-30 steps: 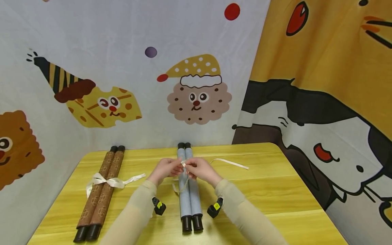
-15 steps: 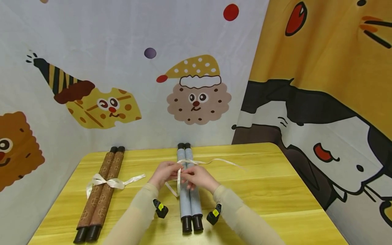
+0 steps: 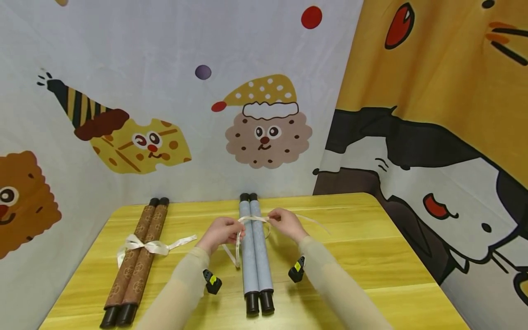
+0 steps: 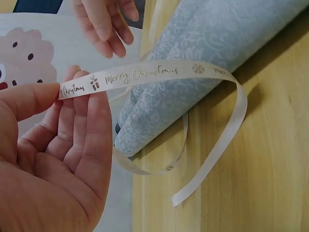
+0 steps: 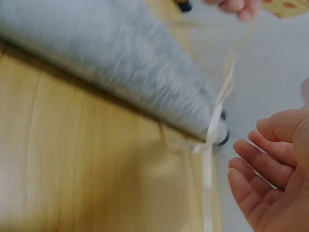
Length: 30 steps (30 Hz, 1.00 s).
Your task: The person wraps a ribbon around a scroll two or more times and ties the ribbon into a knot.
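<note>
A pair of light blue scrolls [image 3: 255,256] with dark end knobs lies side by side on the table. A narrow cream ribbon [image 4: 145,73] printed "Merry Christmas" passes over them toward their far end. My left hand [image 3: 222,233], just left of the scrolls, pinches one length of it between thumb and fingertip, and the loose end curls down. On the other side, my right hand [image 3: 286,223] hovers near the ribbon. In the right wrist view its fingers [image 5: 263,162] are relaxed and apart from the blurred ribbon [image 5: 207,159], holding nothing.
Two brown patterned scrolls [image 3: 136,261], tied together with a white ribbon bow [image 3: 144,244], lie at the left of the yellow wood-grain table [image 3: 350,266]. A cartoon-printed curtain [image 3: 165,59] hangs right behind the table's far edge.
My right hand has come away from the left hand and moved to the right of the scrolls. The left hand stays near the same spot with the ribbon, whose crossing over the scrolls now shows.
</note>
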Tool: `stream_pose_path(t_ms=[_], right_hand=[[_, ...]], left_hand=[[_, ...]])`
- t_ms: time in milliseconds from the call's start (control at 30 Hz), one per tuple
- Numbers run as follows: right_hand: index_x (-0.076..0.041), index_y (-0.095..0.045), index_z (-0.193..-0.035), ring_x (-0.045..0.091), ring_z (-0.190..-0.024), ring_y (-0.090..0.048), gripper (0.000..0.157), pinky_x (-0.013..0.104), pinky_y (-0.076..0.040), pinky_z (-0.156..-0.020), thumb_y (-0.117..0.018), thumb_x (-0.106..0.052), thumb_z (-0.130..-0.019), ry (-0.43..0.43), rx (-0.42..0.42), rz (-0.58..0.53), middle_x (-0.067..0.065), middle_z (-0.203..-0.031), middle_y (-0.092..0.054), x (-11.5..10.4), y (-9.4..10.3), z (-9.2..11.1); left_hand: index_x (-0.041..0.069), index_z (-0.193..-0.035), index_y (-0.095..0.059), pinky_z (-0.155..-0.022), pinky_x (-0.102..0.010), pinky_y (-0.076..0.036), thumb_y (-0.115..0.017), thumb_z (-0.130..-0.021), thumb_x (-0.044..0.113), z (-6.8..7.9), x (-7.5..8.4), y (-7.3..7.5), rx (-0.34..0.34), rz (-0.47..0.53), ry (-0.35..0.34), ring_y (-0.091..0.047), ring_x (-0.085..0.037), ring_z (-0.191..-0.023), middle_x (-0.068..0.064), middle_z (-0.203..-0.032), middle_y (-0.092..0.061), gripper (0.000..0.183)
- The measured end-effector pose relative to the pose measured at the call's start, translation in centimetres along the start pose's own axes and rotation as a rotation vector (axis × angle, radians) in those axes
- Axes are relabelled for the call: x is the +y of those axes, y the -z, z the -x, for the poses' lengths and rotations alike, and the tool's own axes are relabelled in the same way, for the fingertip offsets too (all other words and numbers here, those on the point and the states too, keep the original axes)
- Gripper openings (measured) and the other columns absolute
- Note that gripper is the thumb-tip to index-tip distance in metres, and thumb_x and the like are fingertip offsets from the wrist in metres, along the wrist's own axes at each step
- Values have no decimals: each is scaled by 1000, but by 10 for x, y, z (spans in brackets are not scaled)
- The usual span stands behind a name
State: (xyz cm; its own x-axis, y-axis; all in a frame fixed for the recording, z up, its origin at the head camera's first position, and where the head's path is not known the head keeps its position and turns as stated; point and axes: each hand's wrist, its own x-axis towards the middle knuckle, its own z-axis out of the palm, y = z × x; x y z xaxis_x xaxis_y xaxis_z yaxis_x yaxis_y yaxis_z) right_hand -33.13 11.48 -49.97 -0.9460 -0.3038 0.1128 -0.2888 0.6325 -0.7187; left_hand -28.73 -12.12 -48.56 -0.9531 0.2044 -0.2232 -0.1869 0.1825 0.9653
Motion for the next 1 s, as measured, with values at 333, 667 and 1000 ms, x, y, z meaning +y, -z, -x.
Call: stream_pose_path(t_ms=[333, 667, 1000], right_hand=[[0, -67, -123, 36, -122, -55, 34, 49, -39, -105, -65, 5, -90, 108, 12, 346, 16, -128, -63, 18, -8, -14], [-12, -68, -123, 31, -114, -58, 30, 46, -46, -97, -60, -1, -96, 177, -111, 443, 9, -116, -67, 25, -20, -19], [-12, -70, -88, 24, -85, -56, 7, 39, -50, -75, -70, -5, -89, 138, -44, 606, 2, -84, -60, 30, -26, -12]], left_hand=[[-12, -104, -66, -73, -43, -57, -61, -97, 12, 3, -1, 0, -82, -112, -66, -64, -19, -71, -12, -81, -69, 25], [-12, -99, -67, -75, -48, -55, -62, -98, 12, 5, -1, 2, -179, -163, -115, -61, -15, -68, -7, -76, -68, 24], [-10, -98, -67, -74, -49, -54, -61, -99, 15, 8, -3, 8, -209, -180, -124, -63, -22, -73, -18, -84, -69, 26]])
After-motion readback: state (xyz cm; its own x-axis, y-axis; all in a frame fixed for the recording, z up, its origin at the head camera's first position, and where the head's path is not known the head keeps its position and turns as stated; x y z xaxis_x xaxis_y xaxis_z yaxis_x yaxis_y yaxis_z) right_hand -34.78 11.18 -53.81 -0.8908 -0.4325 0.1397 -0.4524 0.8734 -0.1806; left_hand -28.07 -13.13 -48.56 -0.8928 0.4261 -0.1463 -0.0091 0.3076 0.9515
